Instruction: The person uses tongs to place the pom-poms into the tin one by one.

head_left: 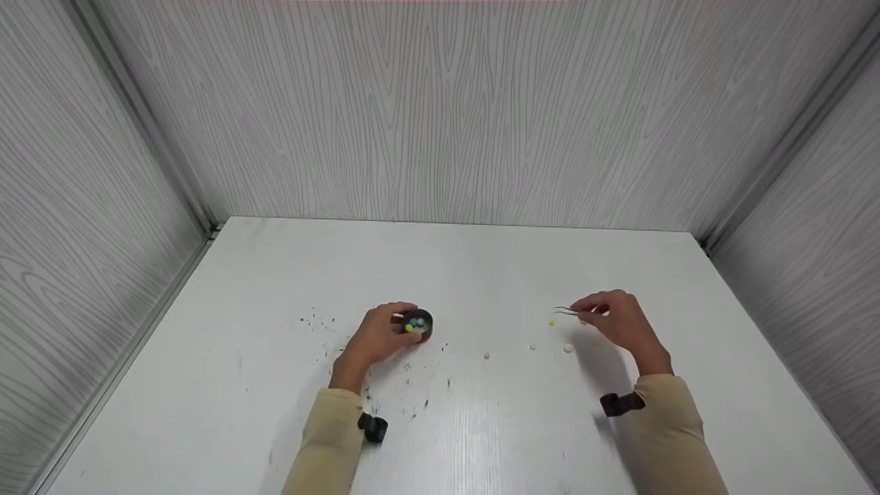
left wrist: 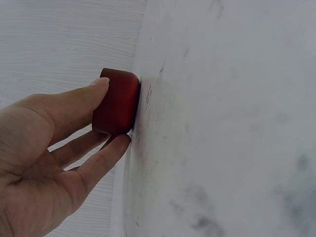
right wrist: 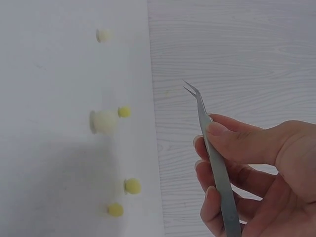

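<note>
My left hand (head_left: 375,338) grips a small round cup (left wrist: 118,102), thumb on one side and fingers on the other. Its outside is red in the left wrist view. The head view shows several small green, pale and yellow balls (head_left: 410,328) inside it. In my right hand (head_left: 622,326) a pair of silver tweezers (right wrist: 216,165) with bent tips is pinched between thumb and fingers. Those tips stand slightly apart with nothing between them, above the table. Close by lies a small yellow ball (head_left: 551,322); a larger cream ball (right wrist: 105,122) shows in the right wrist view.
On the white table (head_left: 481,426) several more small balls lie loose, among them a pinkish one (head_left: 487,356) between the hands. Dark marks (head_left: 316,320) speckle the surface around the left hand. Grey wood-grained panels (head_left: 440,110) stand at the back and both sides.
</note>
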Available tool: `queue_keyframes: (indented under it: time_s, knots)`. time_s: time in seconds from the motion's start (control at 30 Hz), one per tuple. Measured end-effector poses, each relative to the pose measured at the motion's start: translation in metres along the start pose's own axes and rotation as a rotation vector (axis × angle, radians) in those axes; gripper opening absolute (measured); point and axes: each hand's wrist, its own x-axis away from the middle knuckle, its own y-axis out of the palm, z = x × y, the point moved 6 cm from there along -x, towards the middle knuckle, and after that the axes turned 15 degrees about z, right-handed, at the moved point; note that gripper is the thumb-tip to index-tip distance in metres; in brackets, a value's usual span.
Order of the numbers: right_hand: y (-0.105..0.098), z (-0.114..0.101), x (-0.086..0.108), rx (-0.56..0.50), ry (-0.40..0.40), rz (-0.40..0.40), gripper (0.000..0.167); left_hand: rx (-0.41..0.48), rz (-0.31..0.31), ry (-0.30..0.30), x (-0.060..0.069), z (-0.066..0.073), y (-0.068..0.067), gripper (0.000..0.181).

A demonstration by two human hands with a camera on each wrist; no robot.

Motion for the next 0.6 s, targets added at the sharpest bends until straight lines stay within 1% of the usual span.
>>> queue_keyframes:
  time_s: [0.1, 0.33, 0.53, 0.6]
  knots:
    - [-0.001, 0.001, 0.0, 0.003, 0.0, 0.004, 0.018, -0.003, 0.004, 0.002, 0.001, 0.0, -0.001, 0.051]
    - [-0.008, 0.006, 0.0, 0.023, 0.028, 0.027, 0.017, 0.003, 0.002, -0.008, 0.001, 0.001, -0.001, 0.052]
    - [-0.014, 0.016, 0.001, 0.048, 0.044, 0.035, 0.015, -0.004, 0.002, 0.028, 0.0, 0.002, 0.0, 0.05]
    - [-0.016, 0.019, 0.001, 0.055, 0.049, 0.037, 0.016, 0.001, -0.001, 0.031, -0.001, 0.002, 0.0, 0.051]
